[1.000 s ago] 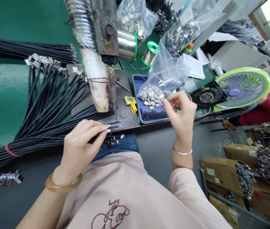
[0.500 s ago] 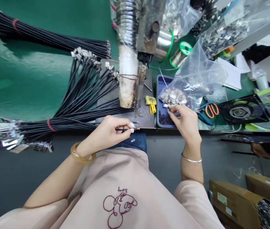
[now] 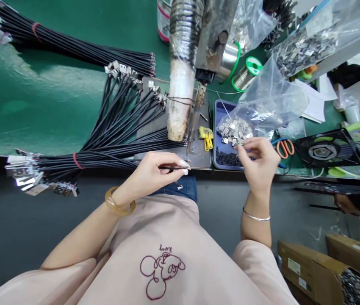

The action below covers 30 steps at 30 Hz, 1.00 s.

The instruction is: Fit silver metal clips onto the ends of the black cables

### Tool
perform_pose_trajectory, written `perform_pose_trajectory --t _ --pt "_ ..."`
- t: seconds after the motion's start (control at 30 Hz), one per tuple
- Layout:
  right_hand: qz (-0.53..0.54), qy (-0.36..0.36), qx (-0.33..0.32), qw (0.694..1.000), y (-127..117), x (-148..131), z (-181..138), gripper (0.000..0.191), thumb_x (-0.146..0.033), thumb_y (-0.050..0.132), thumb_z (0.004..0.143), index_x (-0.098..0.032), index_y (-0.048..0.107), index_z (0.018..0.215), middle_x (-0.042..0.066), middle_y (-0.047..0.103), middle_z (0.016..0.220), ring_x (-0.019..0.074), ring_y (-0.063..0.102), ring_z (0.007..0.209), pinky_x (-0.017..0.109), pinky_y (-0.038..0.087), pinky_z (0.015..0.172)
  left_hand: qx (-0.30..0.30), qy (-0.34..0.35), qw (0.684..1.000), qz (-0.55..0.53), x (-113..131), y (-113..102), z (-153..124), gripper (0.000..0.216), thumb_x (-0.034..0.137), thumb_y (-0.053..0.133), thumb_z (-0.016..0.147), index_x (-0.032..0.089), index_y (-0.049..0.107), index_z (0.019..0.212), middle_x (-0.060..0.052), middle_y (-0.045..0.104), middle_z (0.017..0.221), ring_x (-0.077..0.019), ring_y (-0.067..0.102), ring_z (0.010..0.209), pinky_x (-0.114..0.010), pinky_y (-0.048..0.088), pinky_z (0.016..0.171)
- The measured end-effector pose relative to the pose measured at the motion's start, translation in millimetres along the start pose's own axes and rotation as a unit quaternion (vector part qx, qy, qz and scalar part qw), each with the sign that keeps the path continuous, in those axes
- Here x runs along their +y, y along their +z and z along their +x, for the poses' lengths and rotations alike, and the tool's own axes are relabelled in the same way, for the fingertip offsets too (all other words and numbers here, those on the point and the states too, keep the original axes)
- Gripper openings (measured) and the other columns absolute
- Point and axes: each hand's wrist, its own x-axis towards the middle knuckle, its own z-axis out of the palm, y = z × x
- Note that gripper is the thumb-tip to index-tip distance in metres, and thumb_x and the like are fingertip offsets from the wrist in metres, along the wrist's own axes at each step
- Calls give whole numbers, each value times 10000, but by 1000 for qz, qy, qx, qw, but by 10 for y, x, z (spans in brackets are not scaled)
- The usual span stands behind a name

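Note:
My left hand [image 3: 161,169] pinches a black cable [image 3: 167,167] between thumb and fingertips, close to its end, at the front edge of the bench. Over the right side of a blue tray [image 3: 214,127] is my right hand [image 3: 259,161], thumb and fingertips drawn together beside a pile of metal USB connectors [image 3: 235,127]. Whatever lies between those fingertips is too small to make out. Small black parts [image 3: 226,158] lie in the tray's near part. A soldering iron [image 3: 194,120] points down above the grey board [image 3: 203,160], with a yellow clip [image 3: 208,140] next to it.
Bundles of black cables [image 3: 116,101] cover the bench's left side. A duct nozzle [image 3: 180,101] hangs beside the iron. Solder spools [image 3: 246,75], a plastic bag [image 3: 269,101], orange-handled pliers [image 3: 284,148] and a black fan [image 3: 328,149] sit rightward. Cardboard boxes [image 3: 307,267] stand on the floor.
The view has shifted slightly, so the bench appears further right. My right hand has moved a little right over the tray. My left hand still holds the cable.

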Motion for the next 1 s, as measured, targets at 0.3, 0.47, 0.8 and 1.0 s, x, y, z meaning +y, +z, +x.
perform_pose_trajectory --t 0.3,0.47,0.8,1.0 --pt "259 45 -46 964 18 -553 -311 150 -157 717 878 -220 594 820 -18 735 914 108 721 642 257 637 606 8 49 998 41 -40 52 -9 131 216 689 895 133 786 867 -21 750 725 -76 586 585 -154 406 514" --pt "114 -59 17 992 485 -632 -516 128 -120 701 890 -242 668 874 2 769 941 162 765 869 321 647 772 45 -37 998 -28 -36 68 -3 109 217 658 842 120 706 862 -32 706 714 -103 610 619 -170 480 562" --pt "210 43 -59 975 736 -659 -618 74 -213 676 930 -240 741 904 29 767 1027 158 742 941 284 637 752 43 -64 995 -61 -5 72 -2 106 219 674 825 119 696 799 -29 693 710 -99 610 617 -181 498 578" --pt "243 60 -90 964 738 -640 -611 82 -220 686 920 -260 757 931 21 769 1057 151 744 956 282 646 791 40 -52 997 -34 0 67 -3 121 221 668 843 116 717 808 -46 721 740 -109 625 630 -193 514 593"
